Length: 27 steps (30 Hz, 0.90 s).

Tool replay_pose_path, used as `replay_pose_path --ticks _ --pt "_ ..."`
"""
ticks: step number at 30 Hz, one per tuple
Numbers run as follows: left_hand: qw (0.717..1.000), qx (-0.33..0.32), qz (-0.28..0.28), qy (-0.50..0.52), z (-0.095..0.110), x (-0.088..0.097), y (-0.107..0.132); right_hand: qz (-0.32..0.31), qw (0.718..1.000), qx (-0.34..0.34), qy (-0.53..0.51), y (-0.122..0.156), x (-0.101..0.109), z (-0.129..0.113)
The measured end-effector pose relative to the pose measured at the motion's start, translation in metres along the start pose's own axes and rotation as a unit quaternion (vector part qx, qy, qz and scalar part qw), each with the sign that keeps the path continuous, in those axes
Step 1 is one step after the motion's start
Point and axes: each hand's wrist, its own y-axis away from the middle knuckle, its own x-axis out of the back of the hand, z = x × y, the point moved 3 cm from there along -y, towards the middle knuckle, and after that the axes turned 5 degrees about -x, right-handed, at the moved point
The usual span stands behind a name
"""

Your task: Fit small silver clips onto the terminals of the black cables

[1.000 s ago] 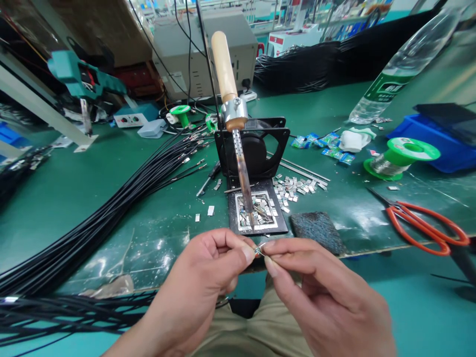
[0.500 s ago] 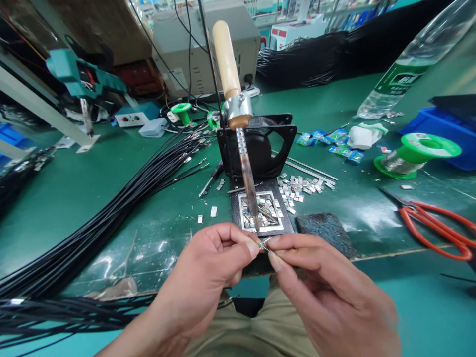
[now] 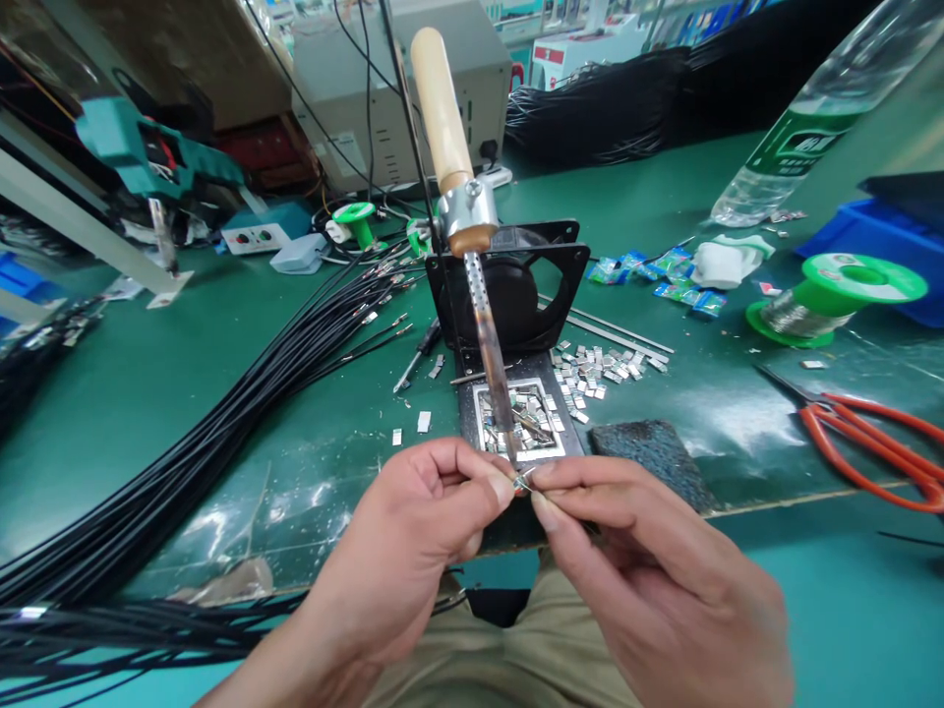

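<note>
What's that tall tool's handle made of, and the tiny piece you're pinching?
The soldering iron's handle looks like pale, smooth, unpainted wood, held in a shiny metal clamp. The small piece pinched between left hand and right hand glints silver, so probably bare metal; too small to say more.

— What is the person wearing?
— Khaki trousers (image 3: 501, 659); the cloth shows between the forearms, with a dark patch at the top edge.
— Any gloves or sleeves?
— The left hand (image 3: 413, 560) and right hand (image 3: 656, 590) are bare, and so are both forearms, with short plain fingernails.
</note>
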Motion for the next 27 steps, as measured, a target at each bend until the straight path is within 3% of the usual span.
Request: replay_pose_path --ticks 27 --pt "1.000 -0.013 0.008 -0.023 0.0042 -0.0025 -0.0008 -0.009 1.000 0.005 0.001 -0.0056 -0.0009 0.0016"
